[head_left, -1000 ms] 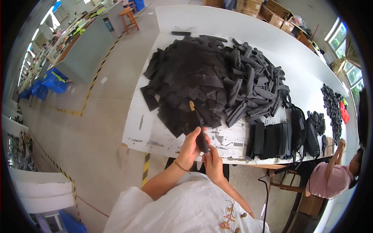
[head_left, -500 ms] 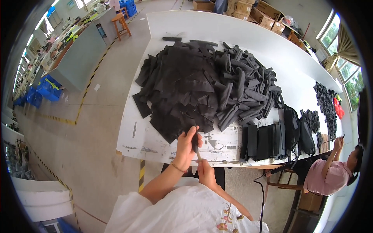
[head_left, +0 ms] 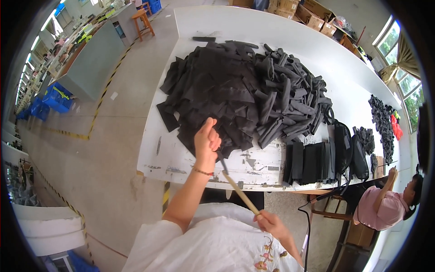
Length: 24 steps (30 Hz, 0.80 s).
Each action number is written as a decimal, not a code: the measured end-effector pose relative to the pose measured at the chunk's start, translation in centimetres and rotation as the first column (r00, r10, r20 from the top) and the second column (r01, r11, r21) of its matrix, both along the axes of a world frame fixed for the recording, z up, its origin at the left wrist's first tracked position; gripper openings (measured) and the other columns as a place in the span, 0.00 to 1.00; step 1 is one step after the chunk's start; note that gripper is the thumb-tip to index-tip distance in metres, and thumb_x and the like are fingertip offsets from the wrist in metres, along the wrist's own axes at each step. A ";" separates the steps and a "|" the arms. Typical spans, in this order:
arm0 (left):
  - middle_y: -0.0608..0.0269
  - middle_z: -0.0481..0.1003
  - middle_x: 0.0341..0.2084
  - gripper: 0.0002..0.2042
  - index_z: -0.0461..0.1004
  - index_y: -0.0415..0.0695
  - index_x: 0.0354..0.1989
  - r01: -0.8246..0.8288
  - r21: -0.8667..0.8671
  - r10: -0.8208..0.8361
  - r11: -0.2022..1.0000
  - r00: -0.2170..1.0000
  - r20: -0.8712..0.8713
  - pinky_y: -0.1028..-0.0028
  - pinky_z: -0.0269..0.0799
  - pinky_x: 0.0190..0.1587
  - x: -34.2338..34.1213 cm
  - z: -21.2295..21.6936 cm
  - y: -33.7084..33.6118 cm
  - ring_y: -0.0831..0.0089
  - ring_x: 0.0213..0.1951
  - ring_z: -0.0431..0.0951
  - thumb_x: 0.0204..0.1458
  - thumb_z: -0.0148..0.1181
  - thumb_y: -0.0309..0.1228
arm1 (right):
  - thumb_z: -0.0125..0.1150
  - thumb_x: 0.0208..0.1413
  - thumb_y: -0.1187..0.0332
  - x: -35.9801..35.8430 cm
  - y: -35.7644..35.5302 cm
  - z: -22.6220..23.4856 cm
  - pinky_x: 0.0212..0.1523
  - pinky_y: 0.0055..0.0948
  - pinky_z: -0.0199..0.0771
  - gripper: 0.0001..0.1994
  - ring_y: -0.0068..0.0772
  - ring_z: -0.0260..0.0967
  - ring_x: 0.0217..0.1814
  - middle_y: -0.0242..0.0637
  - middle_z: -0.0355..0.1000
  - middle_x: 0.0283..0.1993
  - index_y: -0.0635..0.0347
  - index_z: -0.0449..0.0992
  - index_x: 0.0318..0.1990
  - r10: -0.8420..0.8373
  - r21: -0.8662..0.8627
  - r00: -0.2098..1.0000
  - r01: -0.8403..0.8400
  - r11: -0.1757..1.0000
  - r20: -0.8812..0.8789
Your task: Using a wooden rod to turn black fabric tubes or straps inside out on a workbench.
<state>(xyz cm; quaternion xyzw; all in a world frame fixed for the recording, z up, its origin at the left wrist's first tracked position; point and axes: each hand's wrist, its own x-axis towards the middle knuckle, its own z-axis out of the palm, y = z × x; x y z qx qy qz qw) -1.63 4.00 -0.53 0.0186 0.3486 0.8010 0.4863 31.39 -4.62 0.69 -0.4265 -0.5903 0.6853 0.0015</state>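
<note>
My left hand is closed, raised over the near edge of a black fabric heap. Out of its grip hangs a narrow black fabric strip, slanting down toward me. Closer to my body, my right hand holds a pale wooden stick by its lower end. The stick's far tip is at the strip's lower end; whether they touch I cannot tell. Flat black fabric pieces make up the left part of the heap. Rolled or tube-like black pieces lie in its right part.
A white worktable with a raised back panel carries everything. On its right stand a row of stacked black pieces and black bags. Beyond them a person in a pink top works. Cardboard boxes are piled behind.
My hands have moved apart: the left away from me, the right back toward my body and rightward. Much more of the stick shows now, and the black strip hangs below my left hand.
</note>
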 end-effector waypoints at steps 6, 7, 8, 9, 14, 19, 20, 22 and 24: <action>0.75 0.60 0.13 0.10 0.70 0.45 0.34 -0.079 -0.116 0.094 0.990 0.986 0.135 0.84 0.49 0.15 4.1 1.5 1.4 0.87 0.12 0.55 0.60 0.55 0.39 | 0.65 0.53 0.68 -6.4 2.6 -0.5 0.20 0.23 0.60 0.09 0.18 0.58 0.17 0.35 0.64 0.15 0.62 0.72 0.28 -0.251 0.668 0.957 0.282 0.689 -0.145; 0.75 0.60 0.13 0.10 0.70 0.45 0.34 -0.072 -0.115 0.087 0.991 0.987 0.133 0.84 0.49 0.15 4.6 1.5 1.6 0.87 0.12 0.55 0.60 0.55 0.39 | 0.67 0.52 0.69 -7.9 3.0 -0.9 0.19 0.22 0.58 0.09 0.18 0.57 0.17 0.34 0.63 0.15 0.62 0.73 0.29 -0.330 0.680 0.908 0.413 0.606 -0.257; 0.75 0.61 0.13 0.10 0.70 0.45 0.34 -0.084 -0.141 0.104 0.986 0.985 0.140 0.83 0.50 0.16 4.7 1.1 1.5 0.87 0.13 0.55 0.60 0.55 0.38 | 0.67 0.52 0.70 -10.0 3.8 0.2 0.21 0.22 0.59 0.08 0.18 0.56 0.18 0.32 0.63 0.17 0.63 0.73 0.31 -0.385 0.597 0.861 0.508 0.621 -0.332; 0.75 0.62 0.14 0.09 0.69 0.46 0.33 -0.096 -0.165 0.121 0.982 0.982 0.146 0.83 0.50 0.16 4.7 0.8 1.3 0.87 0.13 0.56 0.59 0.55 0.38 | 0.67 0.51 0.71 -11.8 4.9 1.4 0.22 0.22 0.59 0.07 0.19 0.56 0.20 0.31 0.62 0.19 0.63 0.74 0.32 -0.441 0.505 0.804 0.594 0.627 -0.399; 0.62 0.73 0.23 0.10 0.72 0.39 0.36 0.074 -0.250 -0.070 0.965 0.997 0.024 0.79 0.67 0.26 5.4 1.1 -0.1 0.75 0.23 0.73 0.57 0.57 0.35 | 0.63 0.53 0.76 -13.3 8.4 -0.4 0.25 0.21 0.55 0.05 0.18 0.55 0.25 0.29 0.62 0.25 0.67 0.73 0.32 -0.360 0.461 0.758 0.628 0.627 -0.544; 0.63 0.74 0.27 0.14 0.71 0.36 0.42 0.745 -0.205 -0.630 0.635 0.345 -0.696 0.77 0.73 0.33 5.4 0.0 -2.1 0.76 0.31 0.78 0.61 0.51 0.36 | 0.63 0.56 0.72 -12.2 10.8 0.2 0.23 0.20 0.52 0.09 0.16 0.51 0.23 0.25 0.57 0.20 0.65 0.70 0.27 -0.278 0.631 0.843 0.531 0.566 -0.460; 0.65 0.72 0.23 0.13 0.70 0.36 0.39 0.764 -0.200 -0.705 0.614 0.417 -0.575 0.78 0.72 0.30 6.0 0.5 -2.8 0.77 0.27 0.76 0.61 0.49 0.36 | 0.62 0.56 0.71 -12.0 11.0 0.3 0.23 0.20 0.52 0.10 0.16 0.50 0.23 0.25 0.57 0.20 0.64 0.70 0.26 -0.287 0.630 0.830 0.552 0.546 -0.479; 0.67 0.67 0.16 0.14 0.66 0.38 0.31 0.741 -0.143 -0.680 0.656 0.499 -0.537 0.78 0.68 0.23 6.5 0.4 -3.1 0.78 0.17 0.71 0.64 0.44 0.35 | 0.60 0.58 0.70 -12.2 11.5 1.1 0.24 0.21 0.52 0.11 0.16 0.50 0.24 0.25 0.57 0.20 0.64 0.68 0.26 -0.324 0.620 0.787 0.614 0.488 -0.525; 0.67 0.66 0.16 0.14 0.65 0.39 0.30 0.734 -0.135 -0.674 0.666 0.514 -0.530 0.79 0.67 0.22 7.1 0.2 -3.8 0.79 0.16 0.69 0.64 0.42 0.36 | 0.57 0.60 0.72 -12.5 12.7 1.5 0.24 0.19 0.50 0.10 0.15 0.48 0.25 0.24 0.55 0.21 0.63 0.67 0.27 -0.381 0.572 0.723 0.690 0.444 -0.576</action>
